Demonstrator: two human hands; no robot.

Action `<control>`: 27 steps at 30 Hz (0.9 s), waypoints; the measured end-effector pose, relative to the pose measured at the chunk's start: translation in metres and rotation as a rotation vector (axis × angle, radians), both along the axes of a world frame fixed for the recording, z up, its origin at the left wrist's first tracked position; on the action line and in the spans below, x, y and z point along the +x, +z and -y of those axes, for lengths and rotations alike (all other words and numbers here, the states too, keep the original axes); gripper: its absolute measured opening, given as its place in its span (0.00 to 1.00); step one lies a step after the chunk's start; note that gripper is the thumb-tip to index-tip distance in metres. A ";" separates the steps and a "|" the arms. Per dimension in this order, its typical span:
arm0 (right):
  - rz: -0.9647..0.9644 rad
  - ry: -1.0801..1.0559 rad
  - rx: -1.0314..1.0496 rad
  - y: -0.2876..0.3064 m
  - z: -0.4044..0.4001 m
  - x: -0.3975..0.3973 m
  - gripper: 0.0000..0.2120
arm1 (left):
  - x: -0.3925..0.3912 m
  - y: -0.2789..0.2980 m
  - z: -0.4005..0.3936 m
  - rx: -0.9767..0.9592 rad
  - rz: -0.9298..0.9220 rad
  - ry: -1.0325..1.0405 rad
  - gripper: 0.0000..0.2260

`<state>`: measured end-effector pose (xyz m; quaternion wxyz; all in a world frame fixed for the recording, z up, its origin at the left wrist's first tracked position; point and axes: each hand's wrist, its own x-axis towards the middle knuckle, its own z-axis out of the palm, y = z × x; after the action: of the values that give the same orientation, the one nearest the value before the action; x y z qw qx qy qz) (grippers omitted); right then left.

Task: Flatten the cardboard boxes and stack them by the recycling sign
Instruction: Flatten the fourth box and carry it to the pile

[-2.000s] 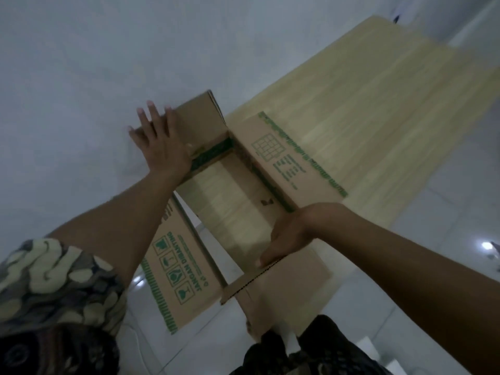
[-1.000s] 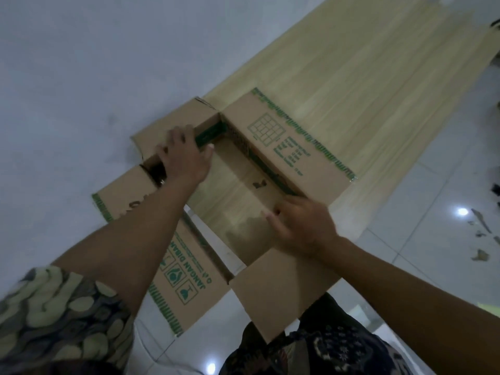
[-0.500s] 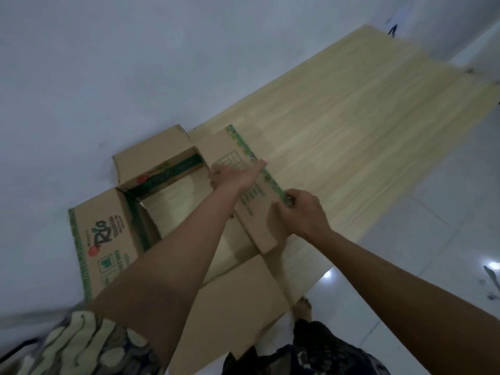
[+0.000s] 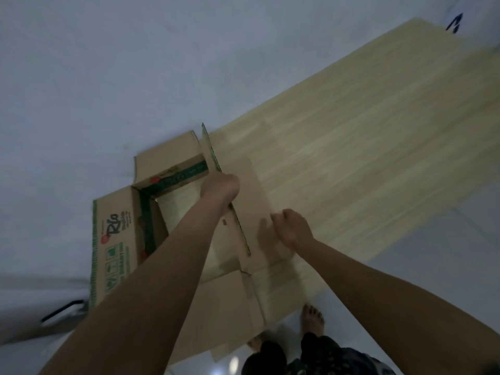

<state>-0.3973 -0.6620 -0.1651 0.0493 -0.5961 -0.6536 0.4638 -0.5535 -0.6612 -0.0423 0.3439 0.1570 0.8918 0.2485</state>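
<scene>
A brown cardboard box [image 4: 113,228] with green print and red "Rio" lettering stands open on the wood-pattern mat, its flaps spread outward. Through the open bottom I see the mat. My left hand [image 4: 220,185] reaches across the opening and grips the top edge of the right-hand flap [image 4: 213,155], which stands on edge; its fingers are hidden behind the flap. My right hand [image 4: 292,226] lies on the plain brown panel [image 4: 254,190] outside that flap, fingers curled at the panel's edge.
The wood-pattern mat [image 4: 365,131] runs to the far right along a white wall [image 4: 135,63]. A dark blue mark [image 4: 455,23] shows on the wall at the top right. White tiles and my bare foot [image 4: 312,318] are below. A black handle [image 4: 62,311] lies at the left.
My left hand left the far flap and crossed to the right flap. That flap rose from lying flat to standing on edge. My right hand slid outward onto the brown panel.
</scene>
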 end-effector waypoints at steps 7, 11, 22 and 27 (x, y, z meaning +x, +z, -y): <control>-0.014 -0.137 -0.128 -0.013 0.000 -0.017 0.26 | -0.021 0.021 0.030 0.116 0.065 0.051 0.19; -0.254 -0.238 -0.330 -0.012 -0.004 -0.014 0.15 | -0.029 0.042 0.045 0.147 0.086 0.071 0.14; -0.081 -0.129 0.234 0.116 -0.031 -0.017 0.16 | -0.049 0.130 0.089 0.429 0.097 0.140 0.05; -0.158 -0.239 0.410 0.184 -0.036 -0.013 0.16 | -0.047 0.184 0.095 0.619 0.114 0.101 0.08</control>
<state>-0.4103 -0.6256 0.0189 0.2747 -0.6084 -0.6530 0.3577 -0.6004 -0.7560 0.1412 0.3165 0.1956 0.7597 0.5333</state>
